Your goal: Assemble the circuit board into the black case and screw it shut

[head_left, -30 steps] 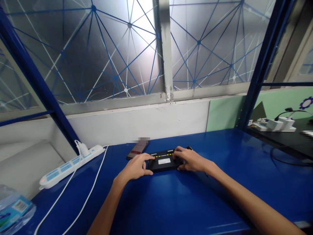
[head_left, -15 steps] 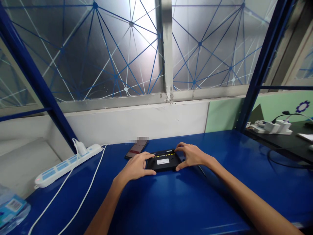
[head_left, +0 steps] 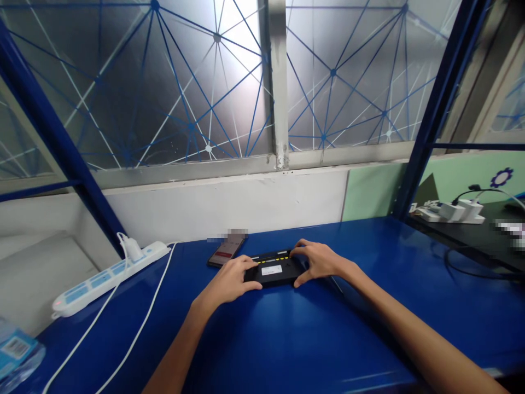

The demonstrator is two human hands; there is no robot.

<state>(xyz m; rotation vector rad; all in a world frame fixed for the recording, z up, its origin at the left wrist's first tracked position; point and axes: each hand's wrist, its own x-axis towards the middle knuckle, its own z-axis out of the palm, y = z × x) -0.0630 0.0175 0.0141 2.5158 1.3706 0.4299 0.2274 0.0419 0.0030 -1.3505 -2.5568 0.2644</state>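
A flat black box point(head_left: 273, 269) with a white label and a row of yellow ports along its far edge lies on the blue table point(head_left: 311, 334). My left hand point(head_left: 227, 280) grips its left end, thumb at the near edge and fingers curled over the top. Its right end is held by my right hand point(head_left: 318, 260), fingers bent over the far edge and thumb near the front. A phone point(head_left: 227, 250) with a lit screen lies just behind the box to the left.
A white power strip point(head_left: 109, 274) with a plugged-in charger and white cables lies at the left by the wall. A wrapped pack of bottles point(head_left: 16, 353) sits at the lower left. Behind a blue upright, a black table holds white chargers point(head_left: 455, 210).
Both hands stay on the black box. My right hand's fingers have shifted from its top toward the far edge. The view has drifted slightly.
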